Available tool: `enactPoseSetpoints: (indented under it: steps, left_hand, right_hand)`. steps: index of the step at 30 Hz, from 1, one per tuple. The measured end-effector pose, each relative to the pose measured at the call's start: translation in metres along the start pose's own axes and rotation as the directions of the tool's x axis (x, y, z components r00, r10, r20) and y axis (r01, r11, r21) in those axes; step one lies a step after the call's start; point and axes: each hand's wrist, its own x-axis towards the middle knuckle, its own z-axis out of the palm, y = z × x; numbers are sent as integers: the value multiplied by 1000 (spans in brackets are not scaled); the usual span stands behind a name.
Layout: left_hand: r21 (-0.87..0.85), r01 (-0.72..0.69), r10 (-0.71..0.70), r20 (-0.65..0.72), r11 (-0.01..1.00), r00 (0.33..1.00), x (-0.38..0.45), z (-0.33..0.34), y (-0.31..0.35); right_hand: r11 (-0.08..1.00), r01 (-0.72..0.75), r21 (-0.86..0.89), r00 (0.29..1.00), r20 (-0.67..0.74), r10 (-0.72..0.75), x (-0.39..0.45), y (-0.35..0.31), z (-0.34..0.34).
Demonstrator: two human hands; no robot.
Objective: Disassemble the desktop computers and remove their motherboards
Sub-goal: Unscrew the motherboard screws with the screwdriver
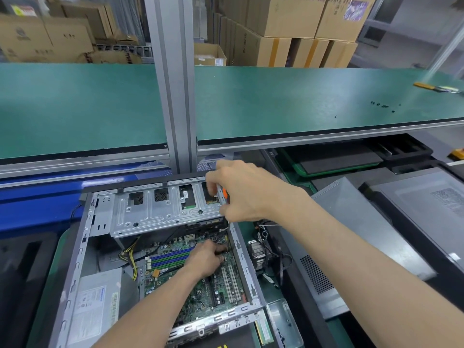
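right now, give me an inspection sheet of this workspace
surface: green shelf above; green mat under the case
job's things: open case, motherboard still inside, drive cage, power supply
clutter: loose screws on shelf; heatsink beside case
hands: left hand on motherboard, grip unclear; right hand gripping the cage's right end
cables: yellow-black bundle in case
surroundings: boxes behind

Left hand (204, 258) reaches low with fingers curled; right hand (241, 194) extends forward, fingers pinched.
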Motion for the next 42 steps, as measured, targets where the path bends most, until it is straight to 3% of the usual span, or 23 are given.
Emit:
enactPoseSetpoints:
  steps: [2, 4, 13, 20, 28, 32, 34, 39, 42]
  left_hand:
    - [-7, 4, -4, 4, 1000, 1000, -2, 0, 1]
    - [-14, 4, -4, 4, 1000, 1000, -3, -1, 1]
    - [12, -9, 9, -2, 1000, 1000, -7, -5, 5]
    - [-18, -3, 3, 2, 1000, 1000, -5, -3, 3]
    - [-25, -13, 13, -2, 1000, 1000, -5, -3, 3]
    - [-31, -4, 4, -1, 1000, 1000, -4, -1, 2]
    - [-34, -6, 6, -2, 999, 1000, -4, 0, 1]
    - [-24, 6, -6, 3, 1000, 1000, -4, -1, 2]
    - [-29, 7, -7, 7, 1000, 1000, -5, -2, 3]
  right_hand:
    - [975, -115, -193, 988, -120, 92, 0, -2, 2]
    - [950, -140, -279, 982, -163, 96, 3, -7, 4]
    - [994, 112, -14, 992, 52, -111, 3, -6, 1]
    - [967, -122, -225, 984, -152, 89, -1, -3, 5]
    - [997, 70, 8, 997, 15, -70, -1, -1, 2]
    - [966, -73, -247, 988, -152, 36, -2, -4, 5]
    - [954, -96, -283, 981, -187, 43, 0, -4, 5]
    - [999, 42, -30, 999, -8, -42, 2, 2, 4]
    - [998, 60, 4, 998, 6, -60, -2, 2, 2]
